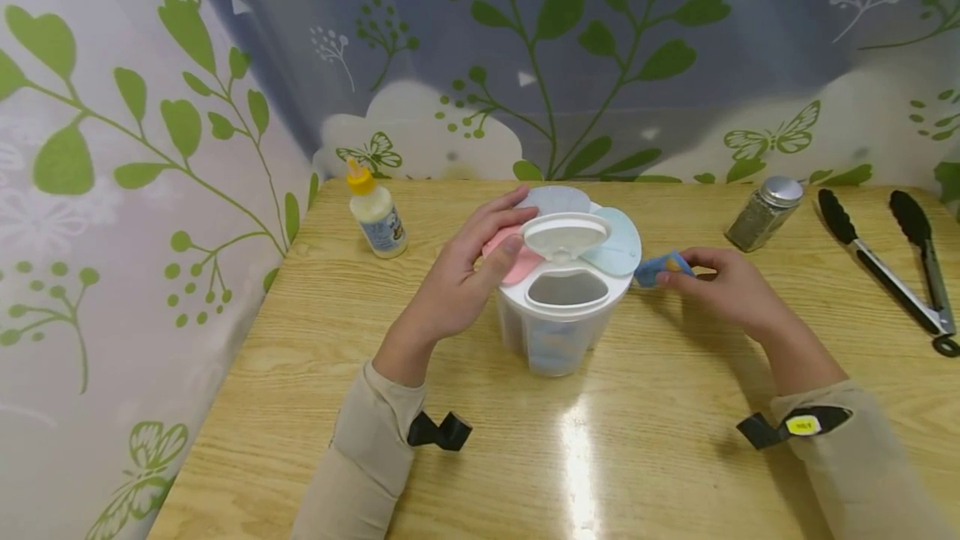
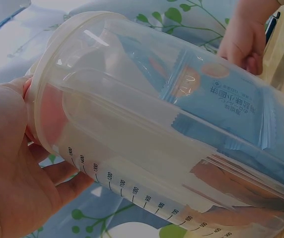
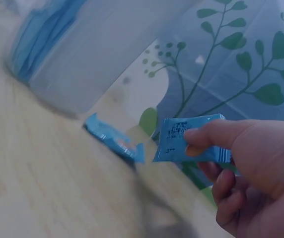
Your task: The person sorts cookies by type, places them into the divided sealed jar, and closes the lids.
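A clear, divided food storage container (image 1: 513, 327) stands upright on the table, its white lid bearing pink, grey and pale blue flaps. The front flap (image 1: 566, 232) is raised over an open hole. My left hand (image 1: 461, 273) grips the lid's left rim, fingers at the back and thumb on the pink flap. Blue snack packets (image 2: 221, 94) and some brown wrappers (image 2: 231, 178) show through the wall. Just right of the container, my right hand (image 1: 727, 286) pinches a blue snack packet (image 3: 169, 141) between thumb and fingers. Another blue packet (image 3: 113, 138) lies on the table beside the container.
A glue-like bottle with a yellow cap (image 1: 381, 219) stands at the back left. On the right, a metal-capped jar of dried herbs (image 1: 763, 213) leans at a tilt in view, with black-tipped tongs (image 1: 896, 282) beyond it. A leaf-patterned curtain (image 1: 600, 65) borders the wooden table (image 1: 465, 482).
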The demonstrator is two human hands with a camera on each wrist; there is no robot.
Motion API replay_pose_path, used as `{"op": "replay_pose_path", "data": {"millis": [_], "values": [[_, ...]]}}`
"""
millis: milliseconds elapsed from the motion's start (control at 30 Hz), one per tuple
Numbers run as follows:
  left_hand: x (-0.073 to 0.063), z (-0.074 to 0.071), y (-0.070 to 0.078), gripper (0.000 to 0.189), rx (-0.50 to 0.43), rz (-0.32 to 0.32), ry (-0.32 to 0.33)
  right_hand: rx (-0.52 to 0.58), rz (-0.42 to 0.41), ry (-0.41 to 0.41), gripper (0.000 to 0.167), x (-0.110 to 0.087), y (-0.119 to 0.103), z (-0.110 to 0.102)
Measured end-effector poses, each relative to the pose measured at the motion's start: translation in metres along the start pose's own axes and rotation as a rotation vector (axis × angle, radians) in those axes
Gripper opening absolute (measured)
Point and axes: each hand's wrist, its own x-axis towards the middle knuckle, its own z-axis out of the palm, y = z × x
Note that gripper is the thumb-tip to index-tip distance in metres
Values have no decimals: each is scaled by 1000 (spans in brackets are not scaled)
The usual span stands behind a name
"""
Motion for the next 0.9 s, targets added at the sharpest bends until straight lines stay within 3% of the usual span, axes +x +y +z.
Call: {"op": "replay_pose_path", "data": {"millis": [367,500,733,900], "values": [[0,0,0,61,0,9,-3,355,-88,76,7,-13,-25,-10],[0,0,0,62,-2,8,-2,504,-165,87,5,-19,-34,-14],[0,0,-1,63,-1,7,-5,861,-283,99,16,-32,-57,-13],[0,0,-2,60,-1,9,-3,945,-345,128,22,-44,-77,-8]]}}
